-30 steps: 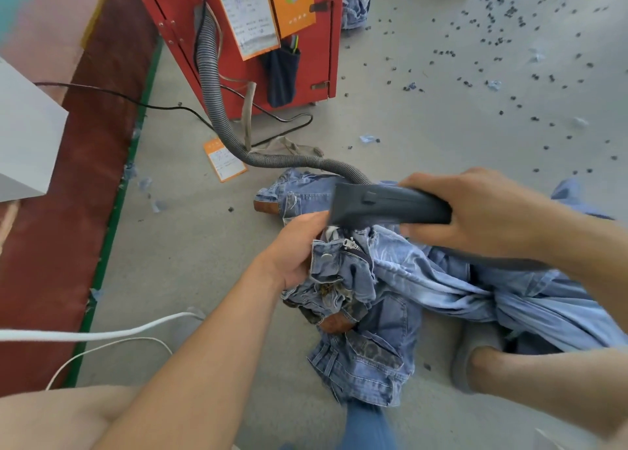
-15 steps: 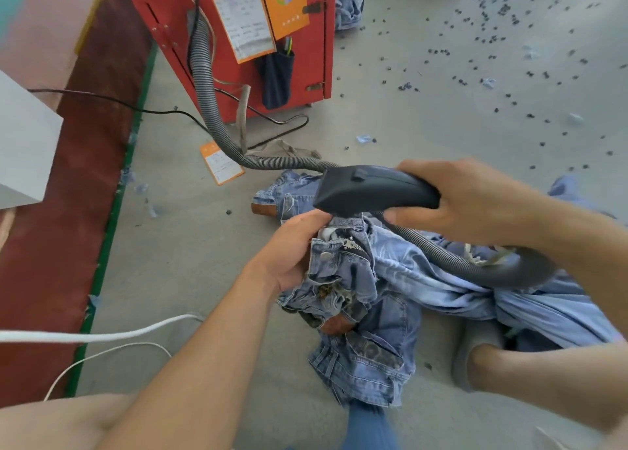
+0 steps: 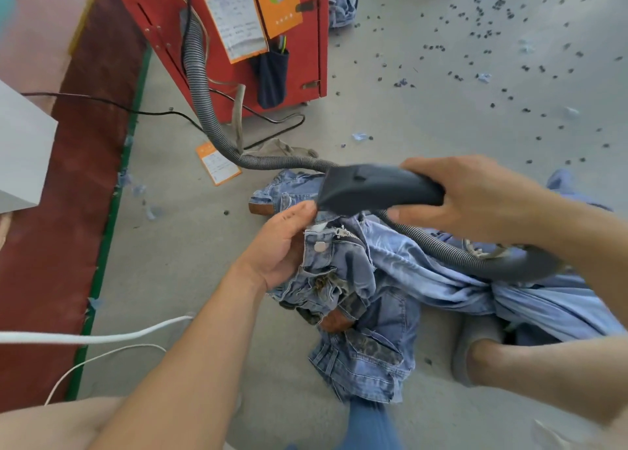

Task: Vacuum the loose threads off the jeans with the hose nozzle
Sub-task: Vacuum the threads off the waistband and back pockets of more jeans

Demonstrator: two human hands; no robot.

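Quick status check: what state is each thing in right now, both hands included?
Left hand: grips the jeans' waistband.
Right hand: grips the nozzle.
Nozzle: held over the waistband, mouth by the left thumb.
Jeans: crumpled on the floor, fly unzipped, button undone.
Hose: runs from the red machine, loops over the jeans.
Floor: strewn with dark bits.

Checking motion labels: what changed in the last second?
The nozzle, gripped by the right hand, lifted slightly off the jeans, so the hose loop beneath the hand now shows. Nothing was taken up or let go. The left hand keeps its grip on the waistband by the zipper; the red machine is unchanged.
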